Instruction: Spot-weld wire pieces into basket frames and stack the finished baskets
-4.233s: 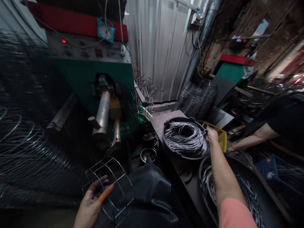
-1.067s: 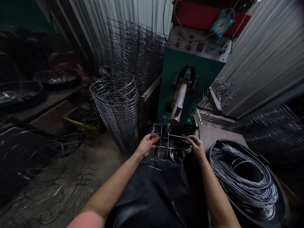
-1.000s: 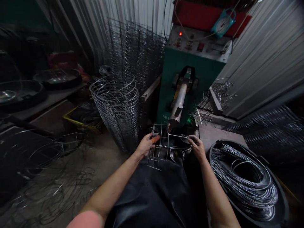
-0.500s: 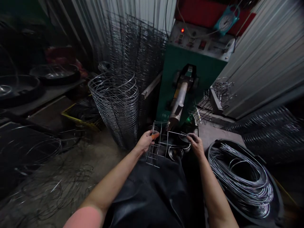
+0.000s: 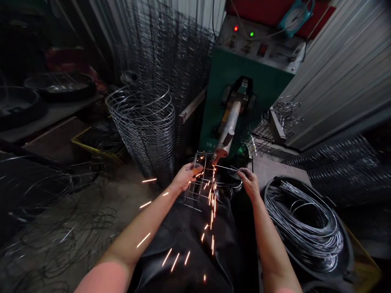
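Note:
My left hand (image 5: 187, 176) grips the left side of a small wire basket frame (image 5: 200, 184), an orange cover on one finger. My right hand (image 5: 249, 181) pinches a thin wire ring (image 5: 229, 168) laid across the frame's top. Both are held under the metal electrode arm (image 5: 227, 129) of the green welding machine (image 5: 244, 81). Orange sparks (image 5: 210, 203) spray down from the contact point over my dark apron (image 5: 195, 244).
A black tub of coiled wire rings (image 5: 305, 224) sits at my right. A tall stack of wire baskets (image 5: 143, 126) stands to the left of the machine, with loose wire on the floor. Wire racks (image 5: 275, 122) lie beside the machine. Red and green lamps glow on its panel.
Earlier my right hand reached into a tub of wire rings; it now holds a ring on the frame. Sparks have burst from the weld point and a green lamp has lit.

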Available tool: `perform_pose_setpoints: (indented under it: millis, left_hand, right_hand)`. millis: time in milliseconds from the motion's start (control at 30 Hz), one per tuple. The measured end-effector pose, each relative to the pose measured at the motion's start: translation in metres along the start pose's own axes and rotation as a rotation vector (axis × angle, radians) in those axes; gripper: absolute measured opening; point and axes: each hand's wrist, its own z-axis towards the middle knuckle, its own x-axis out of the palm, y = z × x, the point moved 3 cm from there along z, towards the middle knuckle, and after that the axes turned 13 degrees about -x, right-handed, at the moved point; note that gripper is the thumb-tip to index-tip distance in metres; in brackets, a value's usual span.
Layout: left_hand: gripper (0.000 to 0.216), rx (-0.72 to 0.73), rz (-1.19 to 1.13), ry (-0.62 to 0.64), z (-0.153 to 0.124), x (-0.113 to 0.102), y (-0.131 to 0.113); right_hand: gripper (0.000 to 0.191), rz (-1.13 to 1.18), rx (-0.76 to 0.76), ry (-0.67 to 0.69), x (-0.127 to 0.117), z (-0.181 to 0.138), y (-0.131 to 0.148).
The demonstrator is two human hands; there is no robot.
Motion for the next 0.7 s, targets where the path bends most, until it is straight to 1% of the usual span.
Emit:
perform_pose_setpoints:
  millis: [67,133,233,267,333,400,467,533,600,700]
  left_hand:
    - [0.034,0.008,0.023,-0.001,0.000,-0.001,-0.001]
    - [0.034,0.029,0.038,-0.003,0.000,-0.001,-0.002]
    - [0.034,0.055,0.051,-0.004,0.000,-0.002,-0.003]
    - [0.033,0.066,0.061,-0.008,0.000,-0.002,-0.003]
    - [0.032,0.095,0.090,-0.020,-0.001,-0.002,-0.002]
    - [0.031,0.132,0.117,-0.033,-0.002,-0.001,-0.001]
    - [0.030,0.175,0.115,-0.067,-0.004,0.001,0.000]
    - [0.030,0.201,0.086,-0.124,-0.006,0.003,0.001]
    - [0.031,0.209,0.061,-0.167,-0.008,0.005,0.001]
    - [0.033,0.197,0.051,-0.152,-0.009,0.009,0.002]
  right_hand:
    - [0.027,0.004,-0.015,-0.006,0.000,0.000,-0.002]
    - [0.026,-0.005,-0.068,-0.023,-0.006,-0.003,-0.004]
    - [0.025,-0.106,-0.162,-0.132,-0.026,-0.021,-0.010]
    - [0.025,-0.141,-0.166,-0.180,-0.034,-0.031,-0.014]
    - [0.028,-0.171,-0.124,-0.248,-0.047,-0.053,-0.022]
    - [0.032,-0.165,-0.062,-0.231,-0.051,-0.073,-0.029]
    - [0.034,-0.161,-0.030,-0.179,-0.046,-0.085,-0.029]
    - [0.035,-0.164,-0.045,-0.134,-0.035,-0.086,-0.022]
    - [0.033,-0.173,-0.096,-0.106,-0.023,-0.077,-0.010]
    - [0.026,-0.195,-0.201,-0.073,-0.003,-0.053,0.013]
